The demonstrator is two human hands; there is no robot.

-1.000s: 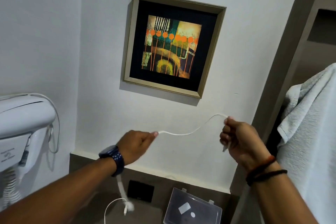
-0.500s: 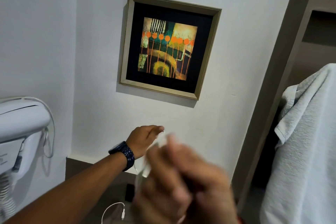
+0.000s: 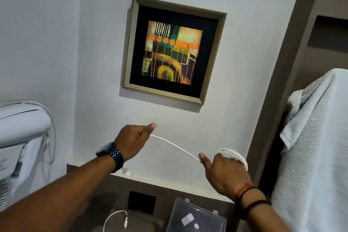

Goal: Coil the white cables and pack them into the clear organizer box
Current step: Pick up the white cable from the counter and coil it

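Observation:
A white cable (image 3: 175,147) runs taut between my two hands, held up in front of the wall. My left hand (image 3: 131,141) pinches one stretch of it, and the cable's plug end hangs below that wrist. My right hand (image 3: 222,173) grips the other stretch, with several loops of the cable wound around its fingers. Below, the clear organizer box (image 3: 195,218) stands with its lid raised at the bottom edge of view. A second white cable (image 3: 116,220) lies loose on the brown counter to the left of the box.
A framed picture (image 3: 173,51) hangs on the wall above my hands. A white wall-mounted hair dryer (image 3: 18,133) sits at the left. A pale towel (image 3: 316,147) hangs at the right. A black wall socket (image 3: 142,201) sits behind the counter.
My right hand swept across in front of the left one and back to the right, adding a loop of cable around its fingers. The free stretch is shorter and the plug end hangs higher.

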